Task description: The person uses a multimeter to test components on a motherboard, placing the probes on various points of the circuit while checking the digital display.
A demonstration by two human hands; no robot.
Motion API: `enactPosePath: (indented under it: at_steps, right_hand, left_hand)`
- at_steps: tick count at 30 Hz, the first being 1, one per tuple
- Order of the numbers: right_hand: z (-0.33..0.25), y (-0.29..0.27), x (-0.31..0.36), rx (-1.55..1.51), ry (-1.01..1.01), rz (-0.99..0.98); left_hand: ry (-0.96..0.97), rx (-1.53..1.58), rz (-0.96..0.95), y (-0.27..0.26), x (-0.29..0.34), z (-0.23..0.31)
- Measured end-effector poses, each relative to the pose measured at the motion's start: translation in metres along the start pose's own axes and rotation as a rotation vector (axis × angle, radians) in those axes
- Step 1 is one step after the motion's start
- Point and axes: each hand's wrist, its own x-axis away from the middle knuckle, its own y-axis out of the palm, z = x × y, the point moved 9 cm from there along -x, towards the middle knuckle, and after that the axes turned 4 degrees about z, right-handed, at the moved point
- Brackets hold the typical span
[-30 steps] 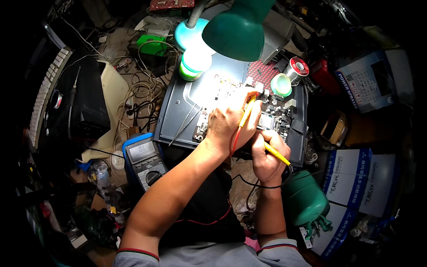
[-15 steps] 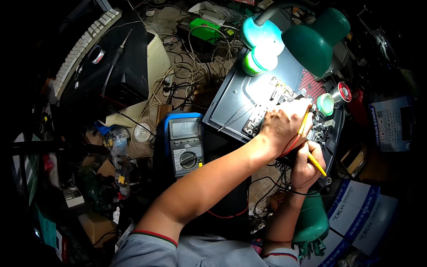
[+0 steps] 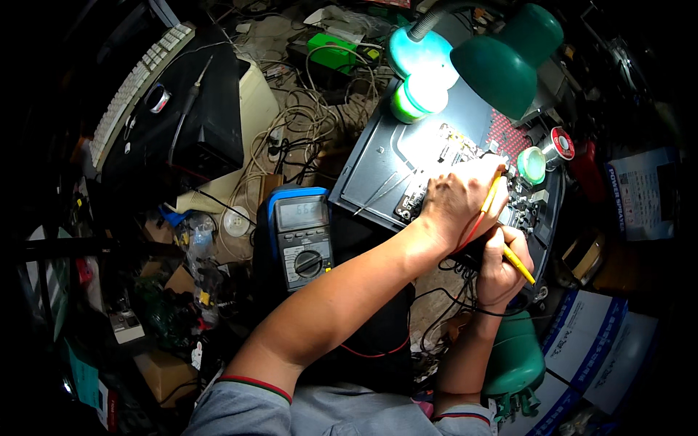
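Observation:
My left hand (image 3: 462, 195) is closed around a yellow test probe (image 3: 494, 193) with a red lead. It lies over a circuit board (image 3: 452, 147) and hides part of it. Just below, my right hand (image 3: 502, 272) pinches a second yellow test probe (image 3: 520, 266) with a black lead. Both probe tips are hidden or too small to make out against the board. A blue-edged digital multimeter (image 3: 305, 240) rests to the left of my forearm, its display lit with digits. Tweezers (image 3: 379, 192) lie on the dark panel (image 3: 358, 190) under the board.
A green desk lamp (image 3: 509, 65) lights the panel. A white-lidded jar (image 3: 422, 98), a green-rimmed tin (image 3: 531, 166) and a solder spool (image 3: 560, 145) stand nearby. A soldering iron (image 3: 187, 109) lies on a black case at left. Tangled cables (image 3: 302, 116) cover the floor.
The multimeter's display shows a different reading. Both hands keep hold of their probes and stay almost in place; the whole view has shifted slightly.

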Motion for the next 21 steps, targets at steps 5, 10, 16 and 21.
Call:
enactPosePath:
  at_steps: [5, 10, 16, 21]
  right_hand:
    - [-0.004, 0.002, -0.001, 0.018, -0.052, -0.007]
    - [-0.017, 0.001, -0.005, -0.021, -0.105, 0.02]
    - [-0.022, 0.001, -0.004, -0.046, -0.148, 0.009]
    - [-0.02, 0.002, -0.003, -0.08, -0.165, 0.024]
  left_hand:
    - [0.109, -0.196, -0.112, 0.007, 0.002, -0.001]
    - [0.423, -0.186, -0.072, -0.001, -0.004, 0.013]
    - [0.415, 0.013, -0.067, -0.009, -0.011, 0.014]
    - [0.445, -0.046, -0.104, -0.009, -0.011, 0.014]
